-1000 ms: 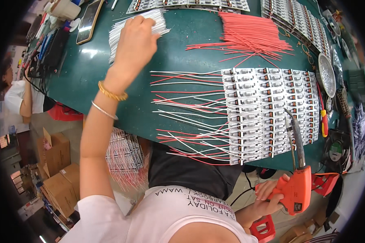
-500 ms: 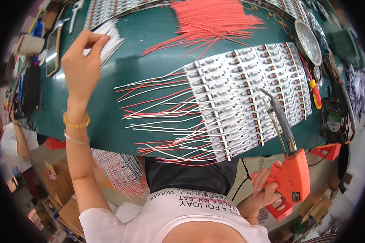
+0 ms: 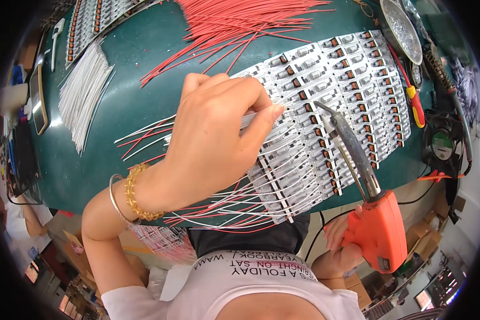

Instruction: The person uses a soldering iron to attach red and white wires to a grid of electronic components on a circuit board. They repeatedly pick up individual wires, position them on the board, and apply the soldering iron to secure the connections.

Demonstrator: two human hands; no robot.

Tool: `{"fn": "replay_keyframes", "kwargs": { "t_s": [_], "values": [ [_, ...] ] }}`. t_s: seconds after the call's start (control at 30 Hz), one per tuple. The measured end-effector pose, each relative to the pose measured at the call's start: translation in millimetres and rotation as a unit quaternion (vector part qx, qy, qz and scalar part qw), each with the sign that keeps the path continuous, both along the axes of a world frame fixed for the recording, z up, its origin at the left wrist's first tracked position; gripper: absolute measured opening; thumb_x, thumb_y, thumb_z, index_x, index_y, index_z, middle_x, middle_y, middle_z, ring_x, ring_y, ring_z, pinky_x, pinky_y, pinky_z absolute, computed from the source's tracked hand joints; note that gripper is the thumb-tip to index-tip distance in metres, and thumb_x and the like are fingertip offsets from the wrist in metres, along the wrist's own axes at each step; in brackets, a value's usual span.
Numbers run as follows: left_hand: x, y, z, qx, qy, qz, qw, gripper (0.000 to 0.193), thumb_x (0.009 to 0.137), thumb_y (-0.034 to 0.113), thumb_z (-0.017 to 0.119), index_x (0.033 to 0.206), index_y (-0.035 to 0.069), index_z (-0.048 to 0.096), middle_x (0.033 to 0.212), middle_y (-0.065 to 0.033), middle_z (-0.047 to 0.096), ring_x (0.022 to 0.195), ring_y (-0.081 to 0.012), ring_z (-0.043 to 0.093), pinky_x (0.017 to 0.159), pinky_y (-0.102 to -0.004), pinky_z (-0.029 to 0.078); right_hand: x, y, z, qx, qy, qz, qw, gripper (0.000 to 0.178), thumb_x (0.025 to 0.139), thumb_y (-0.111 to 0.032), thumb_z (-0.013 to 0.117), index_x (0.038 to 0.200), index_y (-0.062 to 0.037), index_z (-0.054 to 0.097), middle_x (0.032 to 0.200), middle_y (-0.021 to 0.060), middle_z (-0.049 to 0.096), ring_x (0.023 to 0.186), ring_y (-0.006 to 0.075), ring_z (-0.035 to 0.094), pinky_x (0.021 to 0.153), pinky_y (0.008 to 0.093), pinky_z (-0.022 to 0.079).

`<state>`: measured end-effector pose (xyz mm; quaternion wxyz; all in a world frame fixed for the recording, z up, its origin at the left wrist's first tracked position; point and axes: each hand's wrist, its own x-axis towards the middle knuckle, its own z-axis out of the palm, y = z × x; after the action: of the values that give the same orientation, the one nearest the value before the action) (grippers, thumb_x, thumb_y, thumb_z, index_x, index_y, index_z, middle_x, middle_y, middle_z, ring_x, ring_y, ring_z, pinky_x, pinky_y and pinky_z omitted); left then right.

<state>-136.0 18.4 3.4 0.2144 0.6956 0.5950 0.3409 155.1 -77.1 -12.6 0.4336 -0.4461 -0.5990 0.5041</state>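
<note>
Since a second ago the left hand (image 3: 218,138) left the white wire pile (image 3: 85,90) at bench (image 3: 138,106) far-left, now pinching thin white wires over the circuit-board panel (image 3: 325,122) | right hand (image 3: 338,240) still gripping orange soldering gun (image 3: 376,229), metal tip above boards | red wires (image 3: 240,21) loose, glossy.

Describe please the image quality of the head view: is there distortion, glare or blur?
Head view: strong fisheye bending, so the green table edge curves and black corners frame the picture; light is bright and even, with mild glare on the table's left part; the left hand looms large and sharp over the circuit board strips; the orange soldering gun in the right hand is also sharp; rim areas look soft.
</note>
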Motion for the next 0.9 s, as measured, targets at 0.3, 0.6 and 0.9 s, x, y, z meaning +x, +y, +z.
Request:
{"fn": "replay_keyframes", "kwargs": {
  "t_s": [0.3,0.6,0.9],
  "values": [
    [7.9,-2.1,-10.1,0.085,0.081,0.0,0.993,0.016,0.077,0.005,0.075,0.073,0.008,0.06,0.067,0.0005,0.057,0.064,-0.019,0.05,0.074,-0.0345,0.035,11.2,-13.6,6.6,-0.037,-0.116,-0.013,0.993,0.026,0.084,-0.028,0.069,0.077,-0.0045,0.062,0.066,0.0064,0.059,0.056,0.0208,0.055,0.053,0.0326,0.04],
    [9.8,-1.6,-11.9,0.095,0.1,-0.006,0.99,0.017,0.076,0.006,0.076,0.073,0.008,0.059,0.068,-0.0001,0.056,0.065,-0.0202,0.05,0.073,-0.0352,0.035,7.6,-7.6,9.8,-0.05,-0.138,-0.009,0.989,0.021,0.081,-0.024,0.064,0.073,-0.0051,0.06,0.065,0.0074,0.058,0.054,0.022,0.055,0.052,0.0341,0.043],
    [10.6,-1.3,-11.9,0.099,0.113,-0.003,0.989,0.018,0.076,0.006,0.076,0.073,0.008,0.059,0.069,-0.0005,0.057,0.066,-0.0205,0.051,0.073,-0.0357,0.036,34.4,-16.6,-17.7,0.012,-0.093,0.029,0.995,0.062,0.088,-0.046,0.063,0.117,0.0074,0.049,0.06,0.0009,0.051,0.048,0.0135,0.048,0.049,0.026,0.04]
  ]
}}
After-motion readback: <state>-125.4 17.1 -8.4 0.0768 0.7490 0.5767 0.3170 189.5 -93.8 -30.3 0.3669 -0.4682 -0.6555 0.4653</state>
